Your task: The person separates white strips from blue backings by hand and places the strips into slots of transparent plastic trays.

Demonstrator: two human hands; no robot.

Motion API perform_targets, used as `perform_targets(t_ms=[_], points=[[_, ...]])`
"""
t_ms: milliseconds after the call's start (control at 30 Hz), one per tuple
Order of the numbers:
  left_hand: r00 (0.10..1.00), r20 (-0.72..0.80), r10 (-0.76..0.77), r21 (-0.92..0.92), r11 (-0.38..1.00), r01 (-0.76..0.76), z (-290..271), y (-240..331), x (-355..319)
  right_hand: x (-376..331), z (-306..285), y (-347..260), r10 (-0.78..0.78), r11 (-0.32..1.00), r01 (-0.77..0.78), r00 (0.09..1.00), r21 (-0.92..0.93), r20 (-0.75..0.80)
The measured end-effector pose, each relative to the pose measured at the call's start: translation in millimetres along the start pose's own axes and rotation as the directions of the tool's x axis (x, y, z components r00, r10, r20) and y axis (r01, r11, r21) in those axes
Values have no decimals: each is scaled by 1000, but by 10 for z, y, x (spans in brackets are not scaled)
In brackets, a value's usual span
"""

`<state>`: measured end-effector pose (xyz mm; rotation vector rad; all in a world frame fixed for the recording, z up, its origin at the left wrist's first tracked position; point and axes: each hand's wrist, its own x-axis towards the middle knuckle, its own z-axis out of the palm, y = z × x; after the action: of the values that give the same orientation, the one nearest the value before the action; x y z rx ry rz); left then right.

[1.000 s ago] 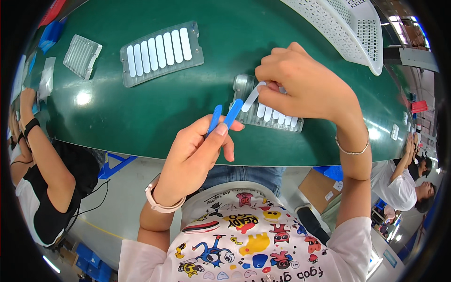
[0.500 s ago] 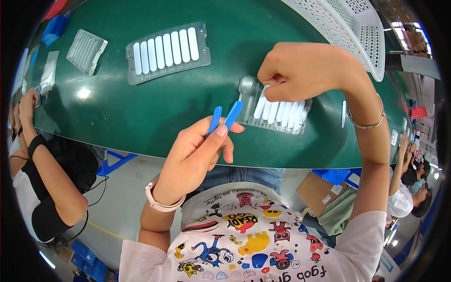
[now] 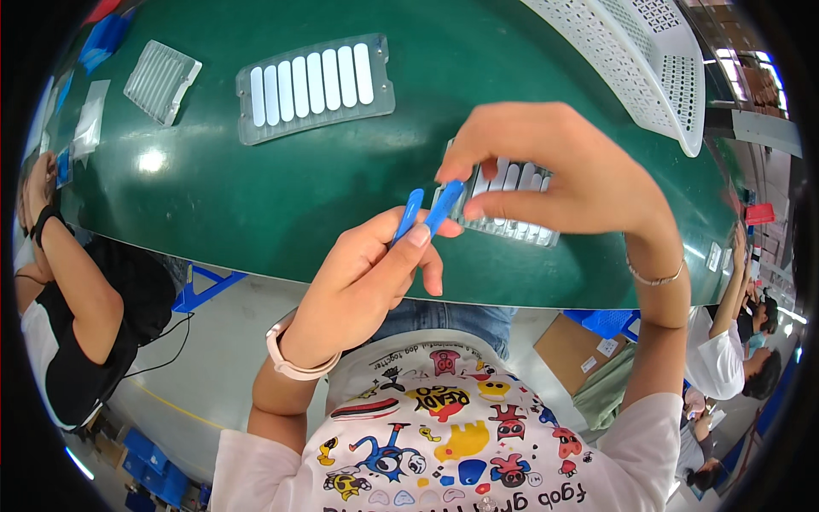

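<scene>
My left hand (image 3: pixel 358 286) is closed on two slim blue strips (image 3: pixel 445 206) with rounded ends, pinched between thumb and fingers. They stick up and lean to the right, slightly apart. My right hand (image 3: pixel 554 166) arches over from the right, its thumb and fingers apart around the top end of the longer-looking strip. Whether a fingertip touches that strip is hard to tell. Below my right hand lies a clear ridged plastic tray (image 3: pixel 550 238) with several white strips (image 3: pixel 512 177) in its slots, partly hidden by the hand.
A second clear tray (image 3: pixel 256 136) with a row of white strips (image 3: pixel 313 84) lies farther back. Left of it is a ridged clear tray (image 3: pixel 162 83). A white perforated basket (image 3: pixel 636 72) stands at the back right. Another person's arm (image 3: pixel 72 264) is at the left edge.
My right hand has come away from the white strips in the near tray, leftward and toward me, to the blue strips; its fingers have spread. My left hand has shifted slightly right.
</scene>
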<state>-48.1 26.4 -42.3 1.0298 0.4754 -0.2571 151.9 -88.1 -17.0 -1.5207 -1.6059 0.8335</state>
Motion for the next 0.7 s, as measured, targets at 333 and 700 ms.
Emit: perform_targets(t_ms=[333, 700], points=[[993, 120, -8, -187, 982, 30, -76, -15, 6, -225, 215, -42, 42, 998, -46, 991, -31, -128], [1000, 11, -16, 8, 1000, 15, -19, -29, 7, -299, 337, -39, -118, 949, 33, 960, -312, -255]])
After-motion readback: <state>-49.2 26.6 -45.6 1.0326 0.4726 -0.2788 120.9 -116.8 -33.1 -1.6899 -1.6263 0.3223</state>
